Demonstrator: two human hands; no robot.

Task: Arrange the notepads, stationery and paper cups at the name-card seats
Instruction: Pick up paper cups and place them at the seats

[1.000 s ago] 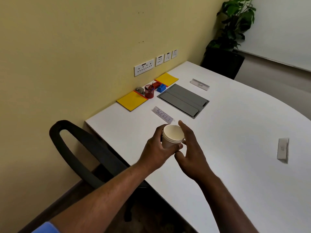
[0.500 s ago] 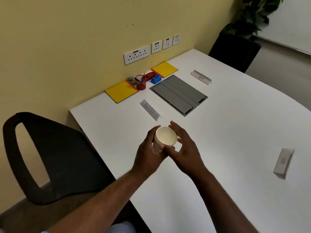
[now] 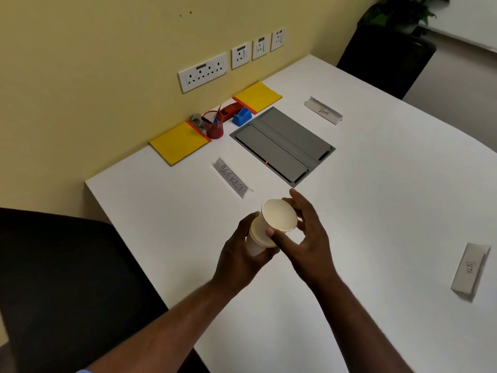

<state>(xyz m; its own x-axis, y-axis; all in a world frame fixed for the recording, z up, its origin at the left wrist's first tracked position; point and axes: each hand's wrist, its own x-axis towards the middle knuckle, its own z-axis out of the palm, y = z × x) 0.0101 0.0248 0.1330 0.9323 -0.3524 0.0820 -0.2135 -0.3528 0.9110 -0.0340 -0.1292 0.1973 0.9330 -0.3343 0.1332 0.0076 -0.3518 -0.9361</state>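
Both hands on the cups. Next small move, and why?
Probably lift the top cup clear with the right hand: it is tilted and partly out of the stack that the left hand grips, and no cup stands by the SOCKET card yet.

The top paper cup (image 3: 279,215) has come partly out of the stack of paper cups (image 3: 254,239). A second ago only one rim showed above the left hand (image 3: 242,259); now the cup sits tilted, with the rims of the lower cups bared beneath it. The right hand (image 3: 309,246), earlier laid against the rim, now pinches that cup, thumb on its wall and fingers (image 3: 302,204) behind. The view has swung down and left, so the black chair (image 3: 67,278) fills more of the corner.
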